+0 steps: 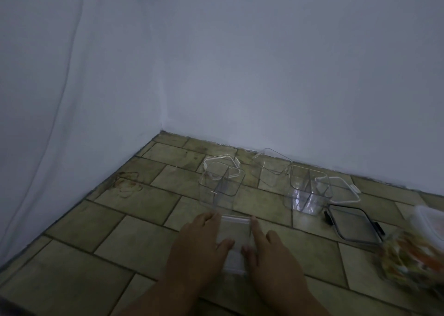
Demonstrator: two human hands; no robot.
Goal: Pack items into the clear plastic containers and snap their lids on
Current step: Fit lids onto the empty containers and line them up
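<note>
Olive floor tiles (96, 219) are strewn with empty clear plastic containers (219, 188); one clear lidded box (234, 231) is pressed by left hand (199, 241) and right hand (266, 251), fingers (255, 227) straight; most apparently remains.

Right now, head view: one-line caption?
Left hand and right hand press a clear rectangular plastic piece on olive floor tiles.

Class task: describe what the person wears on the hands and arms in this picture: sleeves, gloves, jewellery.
The left hand and right hand are bare: no gloves, and no rings that I can make out. Both forearms show no sleeve, watch or band up to the picture's lower edge. The dim, blurred view hides finer marks.
</note>
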